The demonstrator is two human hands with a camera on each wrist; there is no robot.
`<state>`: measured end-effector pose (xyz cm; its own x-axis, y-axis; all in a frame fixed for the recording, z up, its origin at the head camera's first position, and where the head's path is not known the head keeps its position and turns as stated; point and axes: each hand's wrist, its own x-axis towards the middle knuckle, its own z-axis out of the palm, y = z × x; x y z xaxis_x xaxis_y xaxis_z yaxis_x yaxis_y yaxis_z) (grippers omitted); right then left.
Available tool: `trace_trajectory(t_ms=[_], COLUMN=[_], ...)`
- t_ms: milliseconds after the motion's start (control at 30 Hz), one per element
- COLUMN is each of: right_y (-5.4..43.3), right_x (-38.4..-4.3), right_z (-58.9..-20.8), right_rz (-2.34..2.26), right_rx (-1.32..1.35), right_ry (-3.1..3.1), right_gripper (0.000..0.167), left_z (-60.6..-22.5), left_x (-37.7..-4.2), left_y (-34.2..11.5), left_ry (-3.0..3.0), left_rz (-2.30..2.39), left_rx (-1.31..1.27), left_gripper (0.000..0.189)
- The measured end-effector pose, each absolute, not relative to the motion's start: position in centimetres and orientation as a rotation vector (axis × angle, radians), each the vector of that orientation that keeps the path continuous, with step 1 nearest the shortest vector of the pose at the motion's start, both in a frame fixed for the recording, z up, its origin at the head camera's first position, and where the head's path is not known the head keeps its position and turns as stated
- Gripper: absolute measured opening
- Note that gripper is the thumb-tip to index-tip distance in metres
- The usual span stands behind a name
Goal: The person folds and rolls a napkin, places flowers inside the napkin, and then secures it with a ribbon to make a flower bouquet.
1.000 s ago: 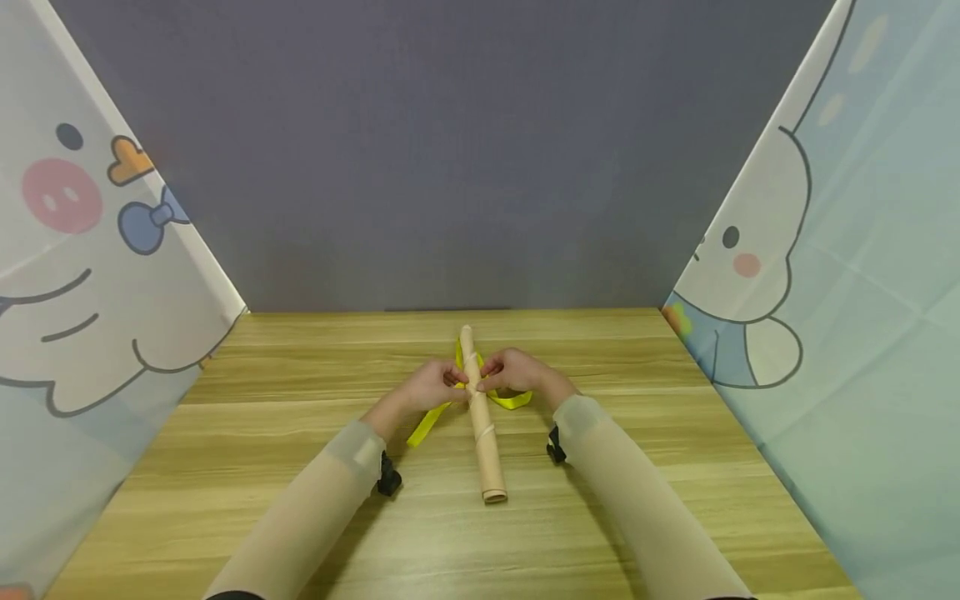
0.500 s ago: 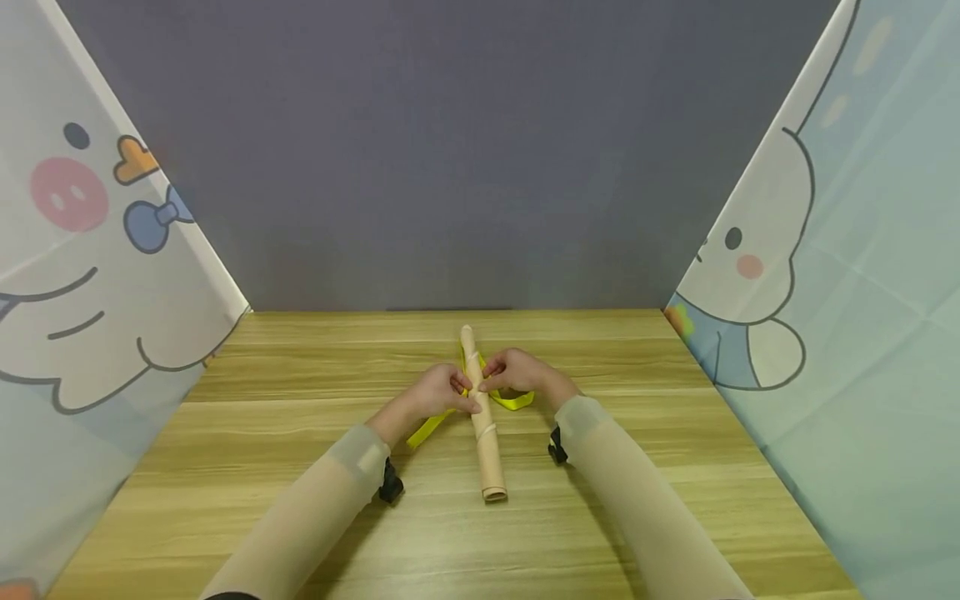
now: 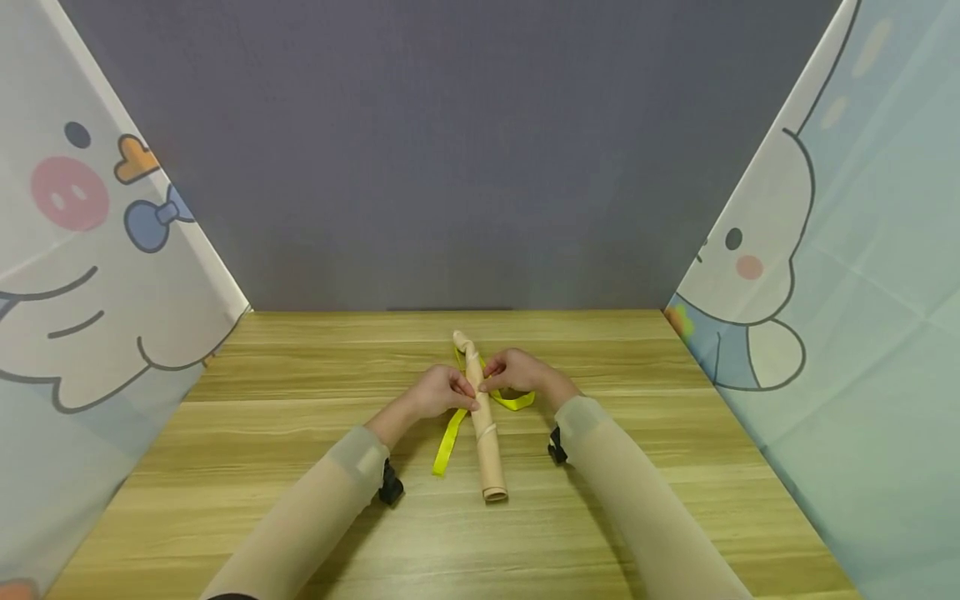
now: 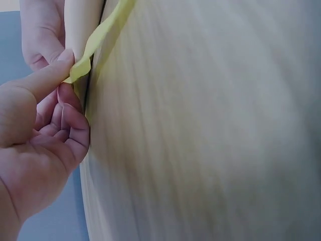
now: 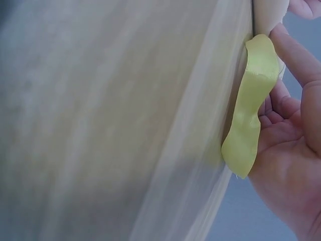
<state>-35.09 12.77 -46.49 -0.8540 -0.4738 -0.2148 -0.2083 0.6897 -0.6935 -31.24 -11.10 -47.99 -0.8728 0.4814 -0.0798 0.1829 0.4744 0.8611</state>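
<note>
A beige rolled-up sheet (image 3: 489,458) lies lengthwise on the wooden table, its far end bent a little to the left. A yellow ribbon (image 3: 448,443) passes by its middle, one tail to the left and a loop to the right. My left hand (image 3: 437,390) pinches the ribbon between thumb and forefinger, close against the roll; the left wrist view shows the pinched yellow ribbon (image 4: 98,37). From the right, my right hand (image 3: 521,372) grips the roll's side, thumb on top. In the right wrist view the ribbon's end (image 5: 251,95) hangs beside the palm.
The wood-grain table (image 3: 360,533) spreads around the roll. A dark grey panel (image 3: 457,158) stands along its back edge. Cartoon-printed cloths flank it, one at the left (image 3: 97,317) and one at the right (image 3: 862,350).
The ribbon's left tail has swung in toward the roll and now points nearer to me. The roll's far end has bent left. My left hand has shifted slightly; the right hand stays put.
</note>
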Motion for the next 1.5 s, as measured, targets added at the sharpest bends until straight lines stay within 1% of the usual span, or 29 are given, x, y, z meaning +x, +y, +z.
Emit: trace_trajectory(t_ms=[200,367,500,633,733,800,1100,1367,1500], right_y=[12.9,13.3,13.5,13.4,13.2,13.0,13.1,13.2,13.3], right_x=[-35.4,-35.5,-35.5,-35.3,-35.2,-35.3,-35.9,-35.8,-35.7], right_z=[-46.8,-46.9,-46.8,-46.5,-46.5,-46.5,-46.4,-46.6,-46.6], right_rz=[-1.005,-1.088,-1.075,-1.069,-1.087,-1.09,-1.062,-1.068,-1.081], right_rx=[-0.525,-0.49,-0.492,-0.489,-0.48,-0.48,-0.488,-0.479,-0.463], right_ry=[2.491,2.422,2.442,2.438,2.414,2.405,2.428,2.419,2.409], right_gripper=[0.039,0.042,0.044,0.045,0.044,0.043,0.046,0.045,0.046], left_z=[-48.3,-48.0,-47.5,-47.3,-47.2,-47.3,-48.0,-48.5,-48.8], left_x=[-31.5,-32.5,-34.2,-36.3,-37.2,-37.5,-38.1,-38.0,-38.2], left_y=[-11.4,-12.1,-12.4,-12.1,-11.8,-11.7,-12.1,-12.3,-12.1], left_ry=[2.418,2.595,2.858,2.967,2.953,2.939,2.891,2.889,2.868], left_rz=[1.404,1.386,1.203,1.022,0.959,0.93,0.787,0.702,0.635], left_rx=[0.54,0.41,0.313,0.42,0.508,0.51,0.505,0.553,0.548], left_gripper=[0.017,0.014,0.025,0.04,0.044,0.046,0.048,0.061,0.062])
